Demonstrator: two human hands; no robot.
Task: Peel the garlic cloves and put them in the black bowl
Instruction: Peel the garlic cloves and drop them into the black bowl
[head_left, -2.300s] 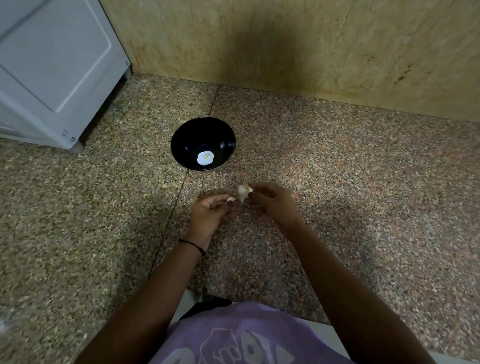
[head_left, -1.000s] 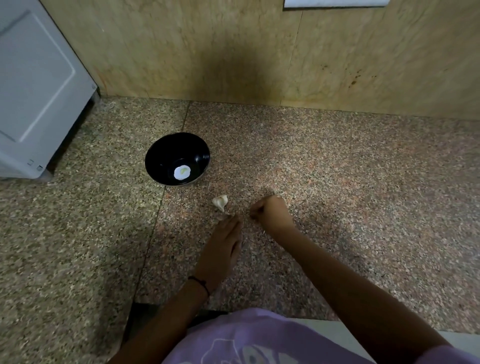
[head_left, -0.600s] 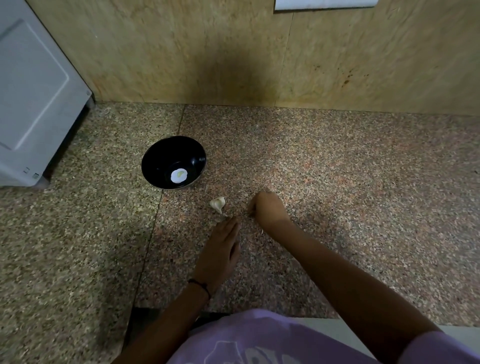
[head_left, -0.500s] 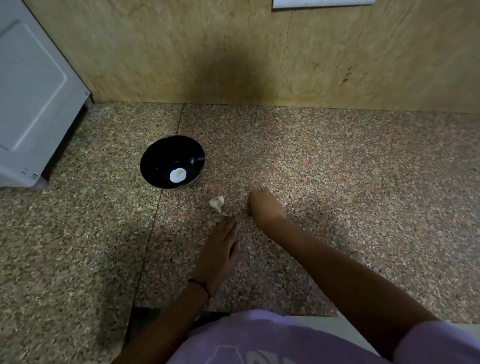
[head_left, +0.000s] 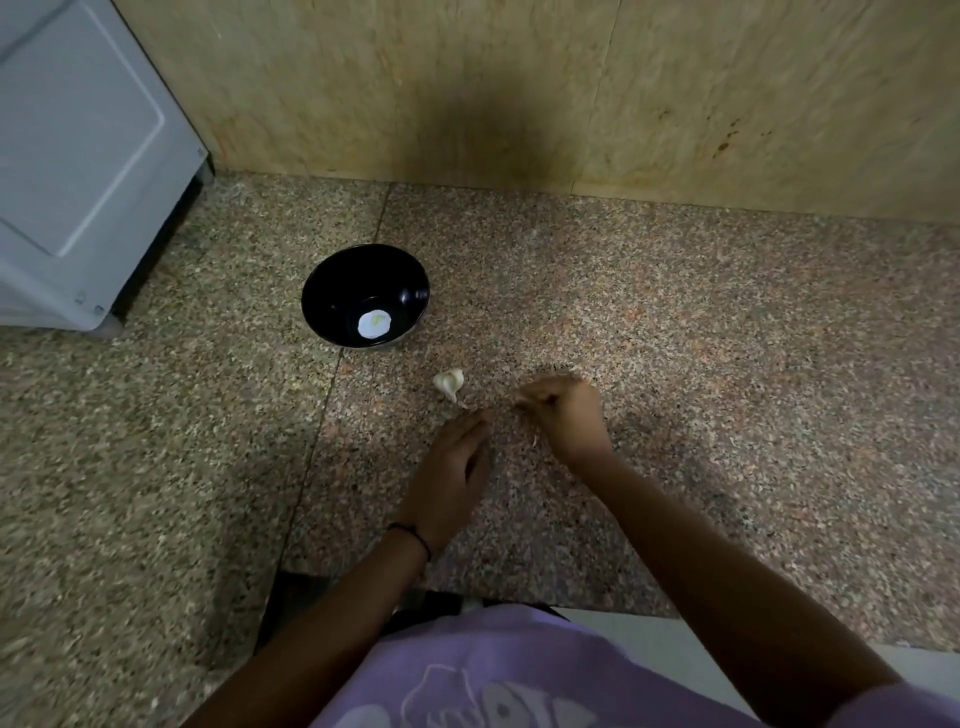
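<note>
A black bowl (head_left: 332, 291) stands on the speckled stone floor, with a white round patch and a pale yellowish clove (head_left: 375, 322) at its bottom. A whitish piece of garlic (head_left: 449, 383) lies on the floor just right of and nearer than the bowl, touched by neither hand. My left hand (head_left: 451, 478) lies low over the floor with fingers stretched toward the garlic, fingertips a little short of it. My right hand (head_left: 566, 415) is to the right of the garlic, fingers curled with the tips together; nothing shows between them.
A grey-white appliance (head_left: 78, 171) stands at the far left against a tan marbled wall (head_left: 519, 93). A tile joint (head_left: 332, 379) runs under the bowl toward me. My purple shirt (head_left: 493, 675) fills the bottom edge.
The garlic that both hands held earlier now lies on the floor. My left hand has stayed flat near it; my right hand has kept curled and shifted slightly.
</note>
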